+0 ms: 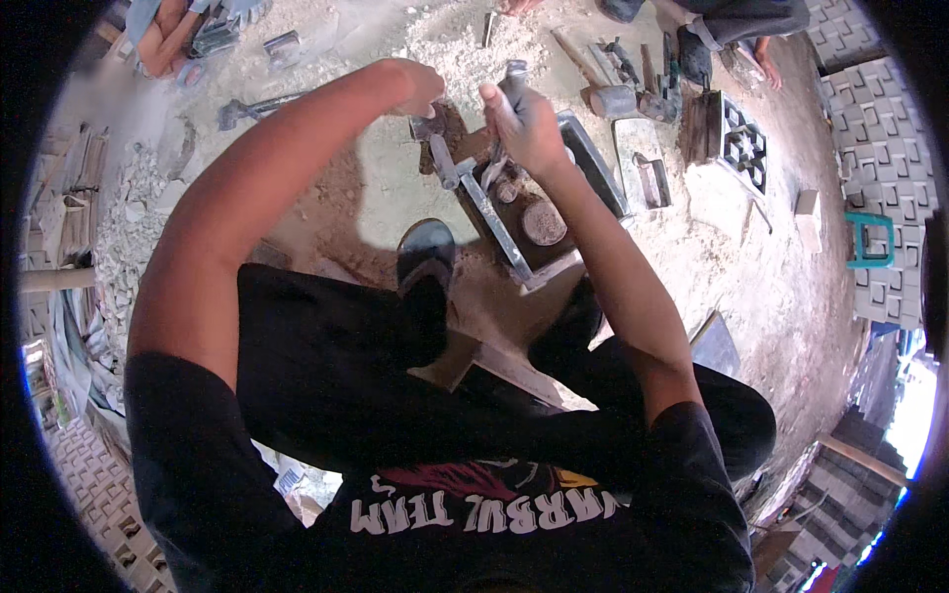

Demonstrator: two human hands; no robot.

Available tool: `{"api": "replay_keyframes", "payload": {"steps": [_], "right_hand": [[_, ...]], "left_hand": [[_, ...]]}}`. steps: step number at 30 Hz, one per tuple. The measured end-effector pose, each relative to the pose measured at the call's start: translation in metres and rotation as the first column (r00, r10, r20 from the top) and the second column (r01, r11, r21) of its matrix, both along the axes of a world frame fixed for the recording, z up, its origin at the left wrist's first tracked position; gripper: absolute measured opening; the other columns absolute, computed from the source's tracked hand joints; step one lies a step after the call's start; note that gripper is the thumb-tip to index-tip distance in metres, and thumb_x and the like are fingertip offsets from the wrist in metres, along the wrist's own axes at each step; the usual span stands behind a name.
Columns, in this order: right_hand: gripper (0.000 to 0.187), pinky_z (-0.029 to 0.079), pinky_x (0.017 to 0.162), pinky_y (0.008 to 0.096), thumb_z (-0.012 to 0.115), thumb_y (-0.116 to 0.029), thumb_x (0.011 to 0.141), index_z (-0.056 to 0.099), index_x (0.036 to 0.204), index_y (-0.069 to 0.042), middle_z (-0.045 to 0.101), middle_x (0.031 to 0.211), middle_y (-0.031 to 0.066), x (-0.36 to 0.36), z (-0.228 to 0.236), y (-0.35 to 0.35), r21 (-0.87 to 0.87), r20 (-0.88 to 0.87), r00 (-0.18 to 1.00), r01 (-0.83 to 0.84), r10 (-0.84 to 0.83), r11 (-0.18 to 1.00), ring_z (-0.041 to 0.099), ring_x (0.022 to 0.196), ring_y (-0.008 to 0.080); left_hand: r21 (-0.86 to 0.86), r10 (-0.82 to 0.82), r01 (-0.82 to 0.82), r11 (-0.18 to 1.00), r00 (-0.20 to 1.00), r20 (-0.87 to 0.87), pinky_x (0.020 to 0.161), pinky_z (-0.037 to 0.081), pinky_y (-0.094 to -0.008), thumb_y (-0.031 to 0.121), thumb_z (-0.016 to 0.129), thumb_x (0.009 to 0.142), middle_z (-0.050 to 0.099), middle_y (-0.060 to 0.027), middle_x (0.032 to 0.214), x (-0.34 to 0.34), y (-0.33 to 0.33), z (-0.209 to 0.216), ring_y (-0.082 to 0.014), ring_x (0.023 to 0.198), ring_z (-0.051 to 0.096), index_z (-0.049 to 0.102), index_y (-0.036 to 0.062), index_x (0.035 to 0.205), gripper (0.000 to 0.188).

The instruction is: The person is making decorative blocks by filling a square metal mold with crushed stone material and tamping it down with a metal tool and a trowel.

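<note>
A rectangular metal mould (pixel 514 222) lies on the sandy ground in front of me, with round plugs inside it. My right hand (pixel 524 124) is closed around a grey handle of a tool (pixel 516 77) held upright over the mould's far end. My left hand (pixel 420 84) is closed in a fist on a hammer (pixel 442 158), whose head and shaft show just below it, near the mould's left corner. My dark shoes (pixel 427 252) rest beside the mould.
A pile of pale sand (pixel 465 44) lies beyond the mould. Other moulds, a patterned block (pixel 743 146) and tools (pixel 633 94) lie to the right. Other people's feet show at the top. Stacked patterned blocks (pixel 870 128) line the right side.
</note>
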State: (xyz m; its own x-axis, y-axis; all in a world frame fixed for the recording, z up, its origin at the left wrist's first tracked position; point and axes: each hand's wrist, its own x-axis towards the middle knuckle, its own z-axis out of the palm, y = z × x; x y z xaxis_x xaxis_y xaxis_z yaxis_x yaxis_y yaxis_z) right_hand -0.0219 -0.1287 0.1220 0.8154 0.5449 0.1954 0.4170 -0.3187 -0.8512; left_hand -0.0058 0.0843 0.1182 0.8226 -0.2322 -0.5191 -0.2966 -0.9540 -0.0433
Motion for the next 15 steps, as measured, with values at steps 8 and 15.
{"api": "replay_keyframes", "payload": {"steps": [8,15], "right_hand": [[0.042,0.031,0.042,0.0282,0.056,-0.03,0.095,0.049,0.061,-0.005,0.046,0.052,-0.0018,0.008,-0.015,0.005,0.171,-0.081,0.985,0.166,-0.155,0.971,0.041,0.047,0.0071],[0.04,0.028,0.041,0.0235,0.054,-0.026,0.096,0.049,0.061,-0.007,0.045,0.053,-0.0053,0.008,-0.022,0.005,0.157,-0.264,0.955,0.18,-0.134,0.971,0.039,0.047,0.0042]], "left_hand": [[0.009,-0.07,0.07,0.998,0.996,-0.048,0.083,0.049,-0.0443,0.033,0.06,0.082,0.065,-0.019,0.099,-0.002,-0.014,0.004,-0.0344,0.095,0.062,0.063,0.0043,0.105,0.037],[-0.095,-0.125,0.123,0.988,0.992,-0.018,0.078,0.051,-0.0414,0.03,0.061,0.084,0.066,-0.0195,0.095,0.001,-0.006,-0.007,-0.0334,0.088,0.064,0.066,-0.0007,0.099,0.034]]}}
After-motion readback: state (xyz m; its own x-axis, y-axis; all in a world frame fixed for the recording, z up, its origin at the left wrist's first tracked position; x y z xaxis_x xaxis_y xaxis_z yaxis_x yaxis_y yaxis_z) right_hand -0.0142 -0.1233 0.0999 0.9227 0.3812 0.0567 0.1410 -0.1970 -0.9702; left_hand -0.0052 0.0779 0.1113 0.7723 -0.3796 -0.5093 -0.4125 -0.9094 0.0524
